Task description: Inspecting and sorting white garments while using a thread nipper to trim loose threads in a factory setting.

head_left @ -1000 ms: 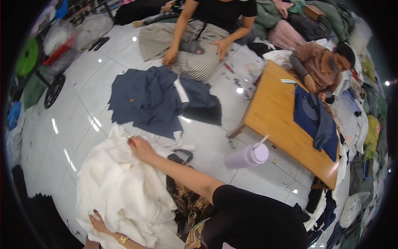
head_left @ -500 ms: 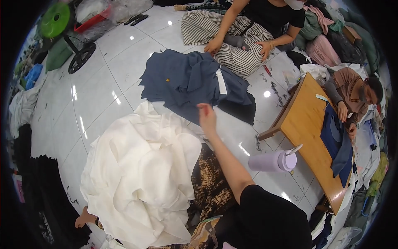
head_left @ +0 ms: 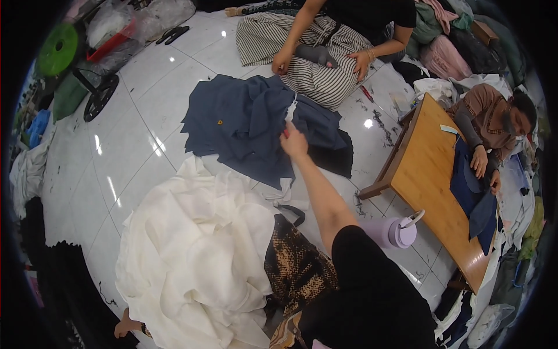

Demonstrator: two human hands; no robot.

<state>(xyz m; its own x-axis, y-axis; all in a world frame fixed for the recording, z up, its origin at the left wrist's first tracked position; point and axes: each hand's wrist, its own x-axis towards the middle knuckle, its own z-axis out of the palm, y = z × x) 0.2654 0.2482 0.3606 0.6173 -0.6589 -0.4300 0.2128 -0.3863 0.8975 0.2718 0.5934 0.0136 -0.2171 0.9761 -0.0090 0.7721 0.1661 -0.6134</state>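
Note:
My right hand [head_left: 296, 142] reaches out over the pile of dark blue fabric pieces [head_left: 229, 116]. Its fingers are closed around a small red thing [head_left: 285, 134], mostly hidden, whose kind I cannot make out. A crumpled white strip [head_left: 290, 109] lies on the blue fabric at my fingertips; whether I grip it too is unclear. A large heap of white fabric [head_left: 192, 250] covers my lap, beside my brown and black patterned trouser leg [head_left: 299, 256]. A bare foot [head_left: 125, 324] sticks out at the heap's lower left. My left hand does not show.
Across from me sits a person in striped trousers [head_left: 290, 49], a hand by the blue pile. At right, another person handles navy fabric [head_left: 468, 186] on a low wooden table [head_left: 427, 168]. A lilac bottle [head_left: 386, 231] stands near my elbow. A green fan [head_left: 58, 49] stands far left.
My right hand has moved forward onto the blue fabric, up to the white strip, which now looks shorter and bunched. Another white strip and a dark band now show beside my knee.

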